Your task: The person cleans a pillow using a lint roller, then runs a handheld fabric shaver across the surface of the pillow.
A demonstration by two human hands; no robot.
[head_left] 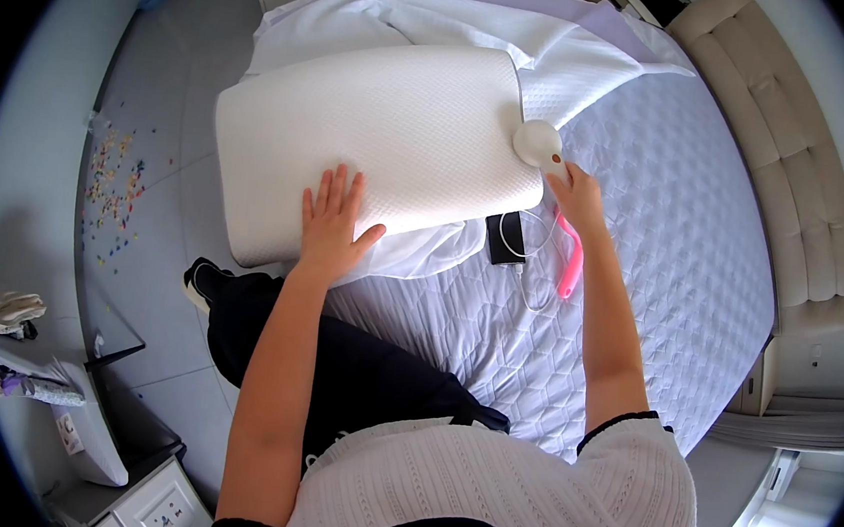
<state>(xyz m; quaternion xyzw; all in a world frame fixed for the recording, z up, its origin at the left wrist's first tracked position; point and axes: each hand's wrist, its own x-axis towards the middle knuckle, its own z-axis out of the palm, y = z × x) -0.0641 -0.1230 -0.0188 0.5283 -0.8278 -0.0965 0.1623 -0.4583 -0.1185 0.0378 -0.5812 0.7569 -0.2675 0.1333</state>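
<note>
A large white memory-foam pillow (383,130) with a textured cover lies on the bed in front of me. My left hand (331,231) rests flat on its near edge with the fingers spread. My right hand (577,195) is closed around the handle of a white round-headed fabric shaver (537,143). The shaver's head is against the pillow's right edge; its underside is hidden. A thin white cable (530,291) loops by a black power bank (504,239) below the right hand. Beside it lies a curved pink stick-like thing (571,272).
Rumpled white bedding (403,16) is bunched behind the pillow on the quilted mattress (667,215). The padded headboard (782,165) stands at the right. Small colourful pieces (113,181) are scattered over the grey floor at left. A white cabinet (159,512) stands at lower left.
</note>
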